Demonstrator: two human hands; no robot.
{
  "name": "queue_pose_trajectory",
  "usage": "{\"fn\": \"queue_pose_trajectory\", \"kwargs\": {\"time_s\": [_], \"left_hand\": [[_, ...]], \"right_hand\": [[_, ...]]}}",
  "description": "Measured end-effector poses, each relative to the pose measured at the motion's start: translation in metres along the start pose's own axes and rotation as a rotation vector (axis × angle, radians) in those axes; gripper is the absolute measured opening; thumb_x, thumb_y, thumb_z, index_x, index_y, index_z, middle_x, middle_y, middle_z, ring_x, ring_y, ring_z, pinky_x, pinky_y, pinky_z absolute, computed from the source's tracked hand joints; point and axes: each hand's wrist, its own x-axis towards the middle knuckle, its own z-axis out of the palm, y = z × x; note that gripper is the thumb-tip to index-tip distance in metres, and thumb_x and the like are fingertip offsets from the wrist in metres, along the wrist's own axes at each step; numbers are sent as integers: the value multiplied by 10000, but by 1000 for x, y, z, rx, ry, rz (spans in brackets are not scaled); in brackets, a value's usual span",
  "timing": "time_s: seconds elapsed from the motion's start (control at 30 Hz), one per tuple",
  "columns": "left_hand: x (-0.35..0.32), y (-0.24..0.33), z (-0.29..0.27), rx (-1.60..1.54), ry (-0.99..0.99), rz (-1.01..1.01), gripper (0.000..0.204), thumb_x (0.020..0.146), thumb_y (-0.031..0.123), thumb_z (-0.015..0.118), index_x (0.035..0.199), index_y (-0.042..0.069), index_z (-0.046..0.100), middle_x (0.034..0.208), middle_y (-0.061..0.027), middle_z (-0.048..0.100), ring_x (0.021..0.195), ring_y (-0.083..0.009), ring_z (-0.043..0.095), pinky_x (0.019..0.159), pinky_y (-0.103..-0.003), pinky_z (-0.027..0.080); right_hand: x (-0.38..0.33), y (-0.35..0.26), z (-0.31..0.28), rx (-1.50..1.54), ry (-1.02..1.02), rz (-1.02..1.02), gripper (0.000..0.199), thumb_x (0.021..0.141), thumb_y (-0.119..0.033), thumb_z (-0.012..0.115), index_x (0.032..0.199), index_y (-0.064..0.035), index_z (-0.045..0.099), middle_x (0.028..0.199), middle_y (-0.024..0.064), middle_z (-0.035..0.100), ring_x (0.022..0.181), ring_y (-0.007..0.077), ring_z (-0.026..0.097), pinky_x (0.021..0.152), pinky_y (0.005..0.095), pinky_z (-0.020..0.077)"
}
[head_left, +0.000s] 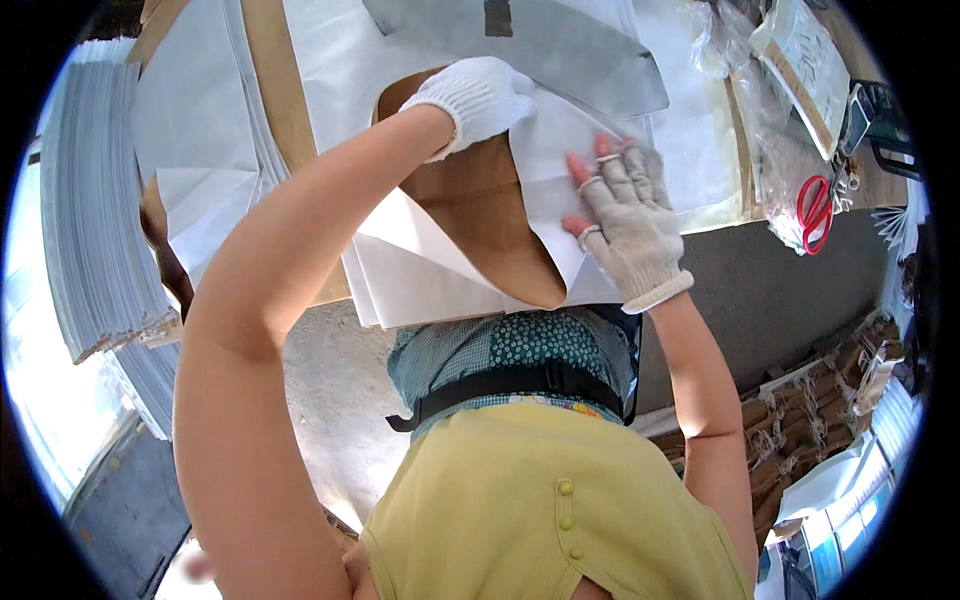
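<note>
We see both hands in white knit gloves working on a large white paper sheet [560,170] folded around a brown cardboard piece [480,215], lying on the counter [780,280] just ahead of the person's body. The left hand [478,98] reaches across from the left, its fingers curled down over the top edge of the white fold where it meets the brown board — whether they pinch the paper or only press it, we cannot tell, since the glove hides the fingertips. The right hand [632,222] lies flat with fingers [592,165] spread and released, pressing the white sheet down; several fingertips poke bare through the cut glove ends. Below the right fingers the paper runs to a point over the brown board. Beyond the left fingers lies a grey sheet [540,45] on more white paper. Well to the right of the right fingers, red-handled scissors [814,212] rest beside clear plastic bags [770,130]. Far to the left of the left fingers stands a tall stack of white sheets [95,200] — its edges fanned.
</note>
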Motion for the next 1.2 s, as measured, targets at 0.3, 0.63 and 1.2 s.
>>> {"fn": "queue_pose_trajectory", "kwargs": {"time_s": [0.3,0.63,1.2], "left_hand": [[3,-1,1,-71,3,35,379,935,344,626,1100,33,768,825,-158,719,689,-327,644,754,-431,547],[-1,6,0,-120,15,-65,380,948,307,632,1227,95,780,798,-112,698,680,-210,632,731,-354,541],[-1,-1,12,-98,135,-24,356,932,330,605,1135,87,766,933,-213,736,895,-372,696,841,-438,550]], "right_hand": [[-34,-18,0,977,-368,-297,506,1001,-171,620,1501,-104,584,1597,139,521,1514,404,426,1270,505,290],[-51,-31,34,114,121,-339,479,868,-192,709,1345,-159,675,1511,63,594,1461,303,503,1268,487,338],[-35,-10,22,109,18,-529,511,921,-242,673,1429,-194,643,1547,79,583,1473,259,505,1271,468,329]]}}
